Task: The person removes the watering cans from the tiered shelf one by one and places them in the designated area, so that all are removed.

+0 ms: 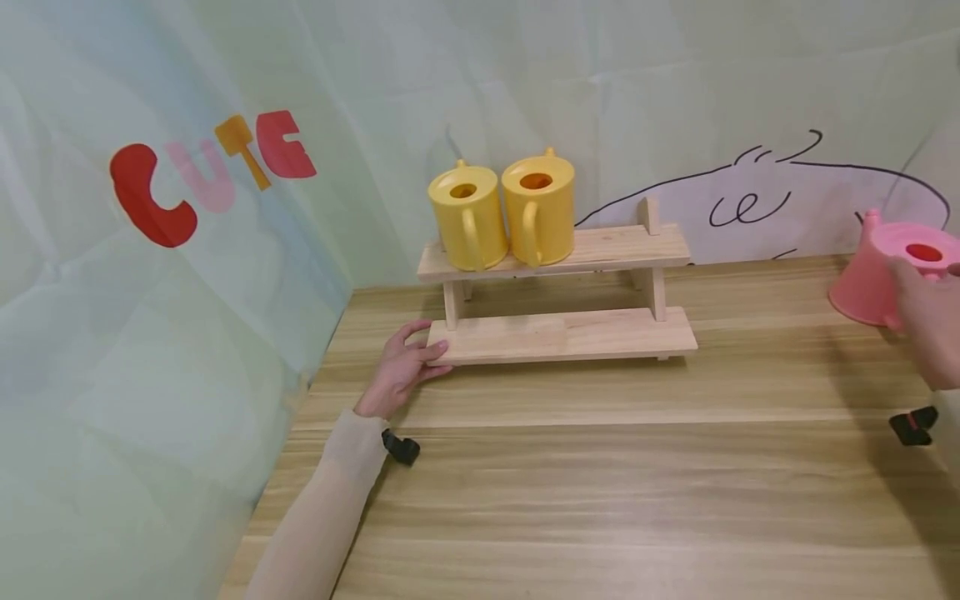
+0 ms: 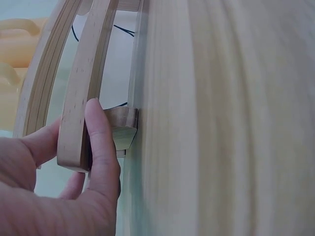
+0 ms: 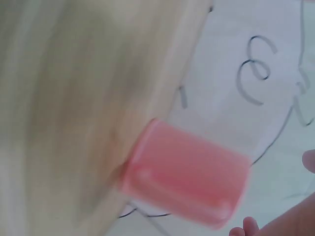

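A two-tier wooden shelf [image 1: 562, 335] stands at the back of the table. My left hand [image 1: 397, 371] grips the left end of its lower board [image 2: 81, 98], thumb and fingers on opposite faces. Two yellow watering cans [image 1: 468, 221] sit side by side on the upper tier's left half, handles facing me. At the far right, a pink watering can [image 1: 862, 283] with a red-looking opening stands on the table. My right hand [image 1: 933, 325] is over its right side in the head view; the right wrist view shows spread fingertips [image 3: 250, 226] apart from the blurred can.
The wooden table [image 1: 600, 483] meets a pale cloth backdrop [image 1: 525, 67] behind the shelf and along the left side. Red, pink and orange letters [image 1: 153, 196] and a line drawing mark the cloth. A black wrist camera [image 1: 401, 447] sits on the left sleeve.
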A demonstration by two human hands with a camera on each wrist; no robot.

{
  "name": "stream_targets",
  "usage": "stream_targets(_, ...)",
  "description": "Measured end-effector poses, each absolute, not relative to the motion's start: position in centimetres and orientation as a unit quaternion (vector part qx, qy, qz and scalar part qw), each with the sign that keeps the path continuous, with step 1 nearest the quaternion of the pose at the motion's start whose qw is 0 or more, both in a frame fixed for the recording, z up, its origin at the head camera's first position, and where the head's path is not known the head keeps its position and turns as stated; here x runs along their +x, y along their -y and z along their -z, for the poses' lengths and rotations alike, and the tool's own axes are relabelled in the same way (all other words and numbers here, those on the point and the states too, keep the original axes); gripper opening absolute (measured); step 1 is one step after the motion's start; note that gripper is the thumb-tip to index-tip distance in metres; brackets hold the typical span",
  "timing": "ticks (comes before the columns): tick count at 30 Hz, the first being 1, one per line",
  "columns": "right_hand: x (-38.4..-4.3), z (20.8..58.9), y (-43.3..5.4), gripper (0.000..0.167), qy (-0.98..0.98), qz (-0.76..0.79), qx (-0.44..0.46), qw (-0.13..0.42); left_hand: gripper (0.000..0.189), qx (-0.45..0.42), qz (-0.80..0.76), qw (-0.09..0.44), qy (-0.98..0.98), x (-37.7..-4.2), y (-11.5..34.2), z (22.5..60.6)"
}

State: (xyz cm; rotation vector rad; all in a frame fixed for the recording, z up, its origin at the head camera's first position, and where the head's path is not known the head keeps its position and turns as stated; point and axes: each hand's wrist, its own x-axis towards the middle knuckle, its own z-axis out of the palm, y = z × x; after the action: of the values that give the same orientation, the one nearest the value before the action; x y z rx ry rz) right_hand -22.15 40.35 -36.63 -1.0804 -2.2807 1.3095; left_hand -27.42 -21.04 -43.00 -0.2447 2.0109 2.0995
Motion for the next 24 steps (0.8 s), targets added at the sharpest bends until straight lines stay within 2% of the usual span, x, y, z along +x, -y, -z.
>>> stream_targets(3, -22.0, 35.7, -38.5, 0.073, 0.801, -0.423, -0.378, 0.189, 0.067, -0.081, -0.717, 0.114, -0.683, -27.4, 21.1, 43.0)
stream_targets(6, -22.1, 34.9, -36.9, 0.065, 0.802, -0.429, -0.354, 0.221, 0.067, -0.081, -0.719, 0.115, -0.680, -27.3, 21.1, 42.9)
stream_targets(11, -22.2, 33.8, -34.6, 0.054, 0.814, -0.453, -0.296, 0.213, 0.065, -0.086, -0.718, 0.116, -0.681, -27.4, 21.0, 43.0)
stream_targets(20, -22.8, 33.0, -28.9, 0.072, 0.848, -0.461, -0.162, 0.205, 0.066, -0.082, -0.721, 0.115, -0.678, -27.4, 21.0, 43.1)
stream_targets(24, -23.4, 32.8, -25.7, 0.071, 0.857, -0.459, -0.104, 0.211, 0.066, -0.080, -0.722, 0.115, -0.678, -27.4, 21.0, 43.1)
